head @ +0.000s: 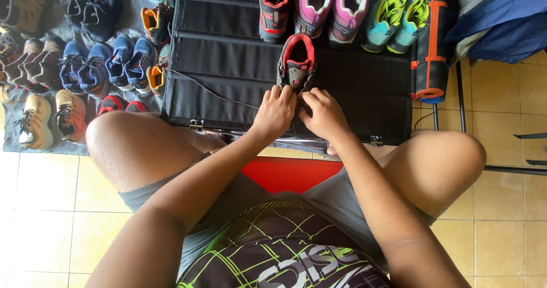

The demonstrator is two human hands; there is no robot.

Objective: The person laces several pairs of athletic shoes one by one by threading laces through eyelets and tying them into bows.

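Note:
A dark sports shoe with a red lining (296, 60) stands on a black folding table (228, 65), toe towards me. My left hand (275, 114) and my right hand (323, 114) meet at the shoe's toe end, fingertips touching its laces or front. I cannot tell whether the fingers pinch a lace. Its matching shoe (274, 8) stands in the row behind.
A row of pink (330, 5) and teal shoes (393, 14) lines the table's far edge. Several more pairs (85, 65) lie on a grey cloth to the left. A rolled black-and-orange mat (431, 43) leans at right. My knees flank the table; a red stool (290, 173) is under me.

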